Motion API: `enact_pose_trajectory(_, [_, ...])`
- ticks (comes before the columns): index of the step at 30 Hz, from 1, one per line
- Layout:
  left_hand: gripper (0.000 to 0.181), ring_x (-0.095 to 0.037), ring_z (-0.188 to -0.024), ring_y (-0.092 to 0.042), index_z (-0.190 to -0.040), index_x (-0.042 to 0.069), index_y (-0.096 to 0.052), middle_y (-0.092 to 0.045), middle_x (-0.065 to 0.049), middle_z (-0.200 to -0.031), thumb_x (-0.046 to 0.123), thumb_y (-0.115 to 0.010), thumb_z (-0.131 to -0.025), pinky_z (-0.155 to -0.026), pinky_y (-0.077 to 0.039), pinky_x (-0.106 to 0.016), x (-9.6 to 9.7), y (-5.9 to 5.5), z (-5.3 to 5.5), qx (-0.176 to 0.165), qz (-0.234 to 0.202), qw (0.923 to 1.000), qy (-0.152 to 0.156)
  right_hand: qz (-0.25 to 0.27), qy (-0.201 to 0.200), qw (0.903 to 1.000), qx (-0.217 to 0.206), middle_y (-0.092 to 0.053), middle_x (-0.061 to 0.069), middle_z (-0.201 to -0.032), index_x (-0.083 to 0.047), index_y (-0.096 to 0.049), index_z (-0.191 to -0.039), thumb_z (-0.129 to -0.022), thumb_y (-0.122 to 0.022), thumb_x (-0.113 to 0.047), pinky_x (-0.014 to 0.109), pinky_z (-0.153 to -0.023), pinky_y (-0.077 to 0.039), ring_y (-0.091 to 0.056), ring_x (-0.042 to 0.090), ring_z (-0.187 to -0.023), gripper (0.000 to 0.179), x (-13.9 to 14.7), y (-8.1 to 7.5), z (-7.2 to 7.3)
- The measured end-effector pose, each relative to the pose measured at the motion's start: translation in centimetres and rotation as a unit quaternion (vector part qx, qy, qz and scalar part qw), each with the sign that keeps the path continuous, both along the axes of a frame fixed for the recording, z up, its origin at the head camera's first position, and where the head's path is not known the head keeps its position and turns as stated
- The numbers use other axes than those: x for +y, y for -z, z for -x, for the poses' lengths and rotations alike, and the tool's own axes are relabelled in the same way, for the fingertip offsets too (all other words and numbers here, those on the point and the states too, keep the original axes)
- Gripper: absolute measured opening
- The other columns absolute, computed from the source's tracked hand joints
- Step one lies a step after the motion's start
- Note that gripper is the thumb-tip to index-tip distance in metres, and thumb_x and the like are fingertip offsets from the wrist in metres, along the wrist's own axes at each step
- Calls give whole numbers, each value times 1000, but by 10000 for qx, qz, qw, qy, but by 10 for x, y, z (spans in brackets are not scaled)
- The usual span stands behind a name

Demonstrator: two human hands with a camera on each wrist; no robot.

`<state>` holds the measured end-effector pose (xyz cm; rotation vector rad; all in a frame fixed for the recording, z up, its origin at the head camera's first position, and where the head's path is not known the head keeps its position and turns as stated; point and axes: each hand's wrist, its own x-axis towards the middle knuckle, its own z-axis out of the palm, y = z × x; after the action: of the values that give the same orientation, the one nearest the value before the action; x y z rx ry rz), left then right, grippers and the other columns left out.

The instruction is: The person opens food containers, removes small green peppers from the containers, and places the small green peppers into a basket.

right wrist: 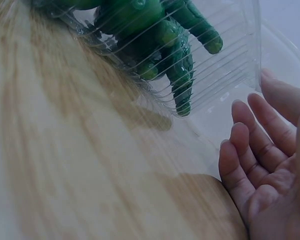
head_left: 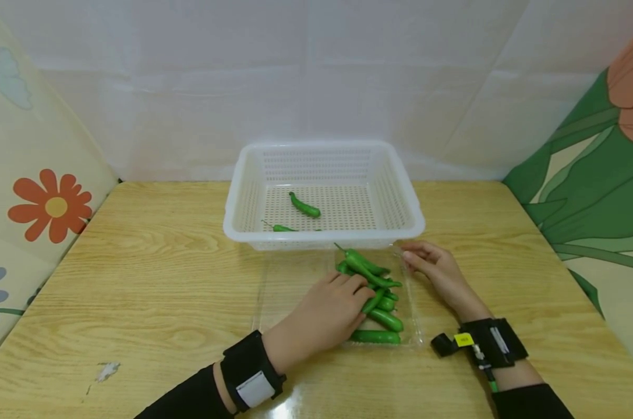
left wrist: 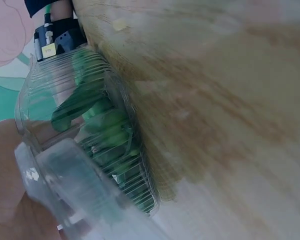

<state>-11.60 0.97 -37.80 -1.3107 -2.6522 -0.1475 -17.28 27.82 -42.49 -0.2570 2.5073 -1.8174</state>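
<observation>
A clear plastic box (head_left: pixel 412 314) with an open lid (head_left: pixel 290 285) lies on the table, its right half holding several green chili peppers (head_left: pixel 386 320). My left hand (head_left: pixel 329 308) reaches over the lid into the pile, and its curled fingers and thumb hold a green chili pepper (head_left: pixel 374 301). The ribbed box wall hides most of those fingers in the left wrist view. My right hand (head_left: pixel 439 270) is at the box's far right corner. In the right wrist view its thumb (right wrist: pixel 280 95) touches the rim, and the other fingers are loosely bent beside it.
A white perforated plastic basket (head_left: pixel 324 235) stands just behind the box with two green chili peppers (head_left: pixel 306 206) on its bottom. The wooden table (head_left: pixel 164 279) ends at a white cloth backdrop (head_left: pixel 190 99). Flower-patterned panels (head_left: pixel 583 203) stand at both sides.
</observation>
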Motion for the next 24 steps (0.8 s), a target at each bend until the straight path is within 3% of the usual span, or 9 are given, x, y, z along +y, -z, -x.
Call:
enact_pose_trajectory(7, [23, -16, -104, -61, -117, 15, -68, -62, 0, -113, 25, -57, -100, -94, -47, -31, 3, 0, -2, 216, 12, 9997, -67, -64, 1, 10000, 2, -67, -9, -86, 14, -54, -127, -102, -56, -15, 20, -72, -53, -62, 6, -77, 38, -1, -1, -1])
enact_pose_trajectory(24, [34, -19, -101, -60, -120, 10, -65, -59, -5, -114, 29, -69, -92, -88, -49, -31, 9, 3, -2, 261, 34, 9996, -114, 36, -15, 10000, -11, -68, -7, -85, 15, -54, -127, -102, -56, -14, 20, -73, -53, -62, 7, -77, 38, 0, -1, -1])
